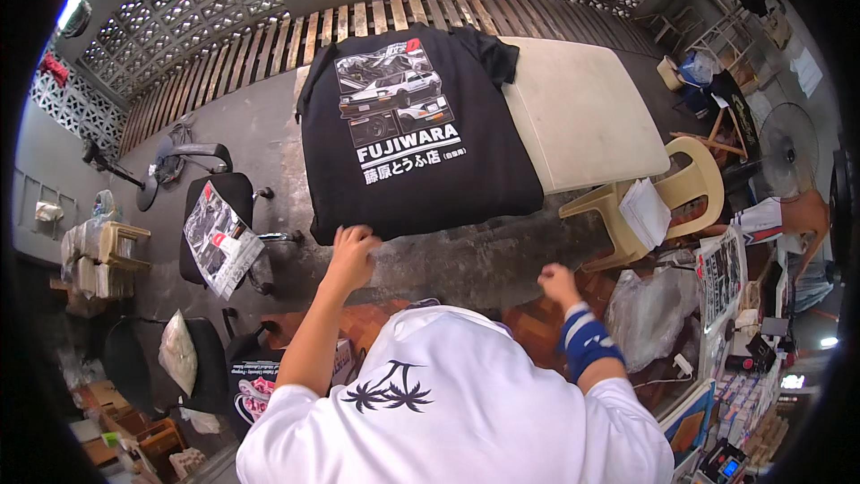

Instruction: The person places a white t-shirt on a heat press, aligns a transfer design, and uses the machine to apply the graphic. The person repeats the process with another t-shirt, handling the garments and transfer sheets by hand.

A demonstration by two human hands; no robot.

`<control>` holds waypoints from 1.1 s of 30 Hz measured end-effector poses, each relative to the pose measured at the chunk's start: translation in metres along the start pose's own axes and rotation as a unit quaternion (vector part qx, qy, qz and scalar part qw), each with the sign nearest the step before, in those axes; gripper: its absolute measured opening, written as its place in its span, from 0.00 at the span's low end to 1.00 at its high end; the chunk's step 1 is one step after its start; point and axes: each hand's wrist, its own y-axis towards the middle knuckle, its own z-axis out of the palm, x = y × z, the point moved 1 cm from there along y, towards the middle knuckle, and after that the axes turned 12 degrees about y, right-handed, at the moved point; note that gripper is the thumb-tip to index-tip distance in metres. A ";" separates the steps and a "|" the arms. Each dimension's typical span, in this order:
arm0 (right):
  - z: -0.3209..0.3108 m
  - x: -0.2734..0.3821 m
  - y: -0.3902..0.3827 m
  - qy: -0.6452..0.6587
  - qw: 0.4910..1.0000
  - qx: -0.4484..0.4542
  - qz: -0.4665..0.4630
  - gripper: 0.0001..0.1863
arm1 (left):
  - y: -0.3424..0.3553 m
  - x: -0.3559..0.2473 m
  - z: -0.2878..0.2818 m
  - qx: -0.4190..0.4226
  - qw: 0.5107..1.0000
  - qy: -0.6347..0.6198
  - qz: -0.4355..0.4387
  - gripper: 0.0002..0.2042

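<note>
A black T-shirt [421, 193] lies spread on the pale table, its printed side up, with a car picture and white lettering. At the hem's near left corner, my left hand [354, 253] has its fingers curled against the cloth's edge. Part of its grip is hidden. My right hand [560, 285] hangs in the air nearer to me, apart from the shirt and to the right. Its fingers are bent in, and nothing shows in them. A blue band wraps that wrist.
The table [582, 112] extends right of the shirt. A beige plastic chair [694, 184] holding white sheets [645, 212] stands at the right, by a fan [788, 134]. On the left, a black office chair [235, 193] bears a printed sheet [219, 242]. Clear plastic [649, 318] lies right.
</note>
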 end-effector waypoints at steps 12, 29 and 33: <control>0.074 -0.112 -0.342 -0.092 0.981 0.077 0.154 0.12 | 0.213 -0.008 0.125 -0.008 0.970 0.222 -0.093 0.31; -0.254 -0.126 -0.291 0.065 0.799 -0.591 0.089 0.06 | 0.170 -0.243 0.191 0.075 0.967 0.242 0.003 0.40; -0.412 -0.147 -0.386 -0.163 0.690 -0.694 0.124 0.07 | 0.137 -0.352 0.261 0.309 0.894 0.123 0.302 0.25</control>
